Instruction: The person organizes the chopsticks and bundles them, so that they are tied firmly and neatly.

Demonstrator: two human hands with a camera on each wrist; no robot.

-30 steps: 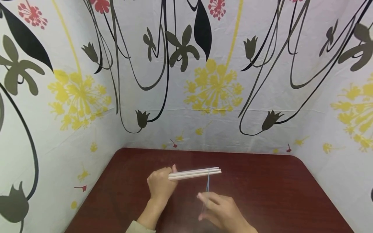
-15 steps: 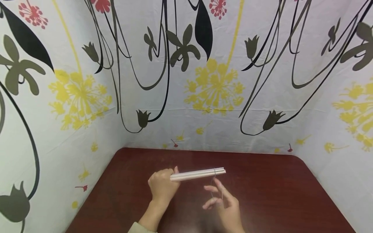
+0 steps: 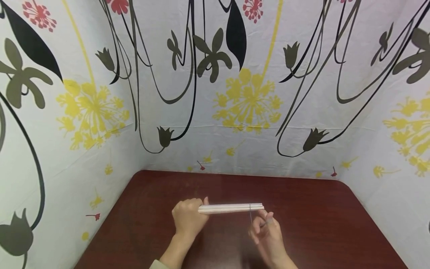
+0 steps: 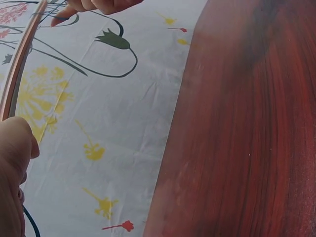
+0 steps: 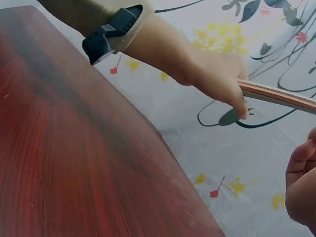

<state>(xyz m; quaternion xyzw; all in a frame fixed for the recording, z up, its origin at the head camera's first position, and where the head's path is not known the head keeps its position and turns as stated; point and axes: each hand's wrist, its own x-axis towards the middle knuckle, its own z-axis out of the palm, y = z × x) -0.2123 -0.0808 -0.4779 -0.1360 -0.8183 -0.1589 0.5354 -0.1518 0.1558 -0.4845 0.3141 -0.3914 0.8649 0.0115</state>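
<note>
A bundle of pale chopsticks (image 3: 228, 208) lies level above the table, gripped at its left end by my left hand (image 3: 189, 218). Near the bundle's right end a thin blue-grey rubber band (image 3: 250, 216) goes round the sticks and runs down to my right hand (image 3: 269, 237). The curled fingers of that hand hold the band just below the sticks' tips. In the left wrist view the chopsticks (image 4: 20, 64) rise from the left hand (image 4: 12, 153) at the left edge. In the right wrist view the left fist hides the sticks' gripped end.
Below the hands spreads a dark red-brown wooden table (image 3: 151, 239). White cloth (image 3: 208, 112) printed with flowers and stems encloses it at the back and both sides. A black strapped device (image 5: 112, 32) sits on the left wrist.
The right hand has risen to the sticks' right end, its spread fingers now curled with the band. The chopsticks have lowered slightly, shifted right and levelled out. The left hand keeps its grip.
</note>
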